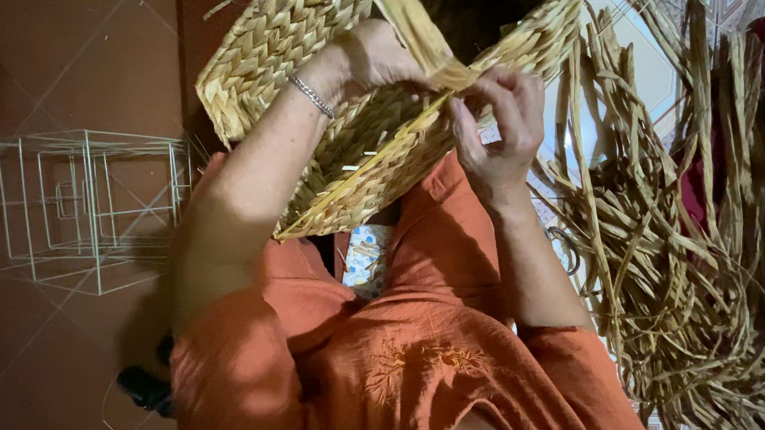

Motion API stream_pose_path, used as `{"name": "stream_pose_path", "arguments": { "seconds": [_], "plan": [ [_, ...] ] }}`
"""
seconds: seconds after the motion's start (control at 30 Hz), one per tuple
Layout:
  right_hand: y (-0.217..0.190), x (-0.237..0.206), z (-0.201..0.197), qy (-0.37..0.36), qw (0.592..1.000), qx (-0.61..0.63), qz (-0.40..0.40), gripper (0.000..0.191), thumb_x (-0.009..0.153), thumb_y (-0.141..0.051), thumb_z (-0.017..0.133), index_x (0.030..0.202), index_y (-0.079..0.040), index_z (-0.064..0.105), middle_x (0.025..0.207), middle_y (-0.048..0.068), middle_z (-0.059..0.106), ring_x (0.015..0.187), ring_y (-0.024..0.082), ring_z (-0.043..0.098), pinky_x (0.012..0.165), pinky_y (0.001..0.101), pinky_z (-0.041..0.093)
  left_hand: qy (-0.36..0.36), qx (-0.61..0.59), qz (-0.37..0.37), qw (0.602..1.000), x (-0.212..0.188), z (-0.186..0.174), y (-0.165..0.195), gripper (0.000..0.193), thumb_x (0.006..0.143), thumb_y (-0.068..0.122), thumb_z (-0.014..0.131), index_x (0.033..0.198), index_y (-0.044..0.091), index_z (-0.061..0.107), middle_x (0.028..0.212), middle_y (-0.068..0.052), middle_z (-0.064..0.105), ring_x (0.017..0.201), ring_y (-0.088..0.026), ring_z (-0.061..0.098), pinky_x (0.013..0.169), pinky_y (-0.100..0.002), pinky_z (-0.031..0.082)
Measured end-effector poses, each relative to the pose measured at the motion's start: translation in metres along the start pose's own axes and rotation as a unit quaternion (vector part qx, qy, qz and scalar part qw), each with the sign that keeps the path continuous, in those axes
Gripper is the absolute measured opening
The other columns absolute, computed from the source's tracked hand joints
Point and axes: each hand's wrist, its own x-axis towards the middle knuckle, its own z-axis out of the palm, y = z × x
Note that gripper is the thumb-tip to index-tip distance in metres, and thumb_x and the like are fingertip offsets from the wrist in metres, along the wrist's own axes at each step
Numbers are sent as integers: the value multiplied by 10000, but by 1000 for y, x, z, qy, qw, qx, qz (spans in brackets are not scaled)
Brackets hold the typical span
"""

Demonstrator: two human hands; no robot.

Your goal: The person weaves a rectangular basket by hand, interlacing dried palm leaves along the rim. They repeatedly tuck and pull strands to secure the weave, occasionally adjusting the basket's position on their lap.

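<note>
A woven basket (281,47) of pale dried fibre rests tilted on my lap, its opening turned toward me. My left hand (376,56), a thin bracelet on its wrist, reaches over the rim and grips the basket's wall from inside. A wide flat fibre strand (413,29) comes down from the top of the view to the rim. My right hand (499,124) pinches that strand between thumb and fingers at the basket's edge. Both sleeves and my lap are in orange cloth (406,351).
A large pile of loose dried fibre strands (658,229) lies to the right. White wire box frames (81,202) stand on the reddish tiled floor (46,376) at the left. A small dark object (145,389) sits by my left elbow.
</note>
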Motion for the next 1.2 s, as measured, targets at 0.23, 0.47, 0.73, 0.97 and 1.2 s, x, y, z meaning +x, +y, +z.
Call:
{"name": "stream_pose_path", "arguments": {
  "seconds": [0.23,0.47,0.73,0.97,1.2],
  "plan": [
    [12,-2,4,-2,997,-59,-53,208,887,-16,816,946,-62,622,890,71,619,815,238,551,750,387,419,-3,105,130,986,-1,4,9,170,904,110,800,1061,70,752,1025,-59,762,932,-117,714,826,-274,599],
    [39,-56,-22,-134,986,-89,-48,152,837,-97,703,799,-113,557,757,56,533,706,204,527,631,372,420,39,-168,-26,985,-10,29,19,156,881,171,773,997,91,705,840,-58,697,694,-103,651,567,-242,541],
    [63,-160,-87,-324,916,-212,107,124,758,-143,753,771,-69,654,736,107,629,687,281,622,601,450,500,22,-161,4,987,-16,30,27,173,883,58,798,1033,12,725,913,-58,723,729,-76,664,591,-217,562],
    [70,-217,-95,-364,886,-209,198,96,773,-186,729,814,-107,692,852,131,720,791,336,694,689,493,544,-11,-119,19,993,-22,28,37,294,850,92,796,1131,56,713,908,-24,712,759,-66,674,645,-217,589],
    [66,-133,-104,-365,916,-123,111,627,897,-452,722,1410,-118,587,1347,154,666,1264,333,628,1151,578,447,205,254,158,932,-32,67,38,110,989,144,759,1023,57,701,859,-41,684,724,-119,644,608,-247,548]
  ]
}}
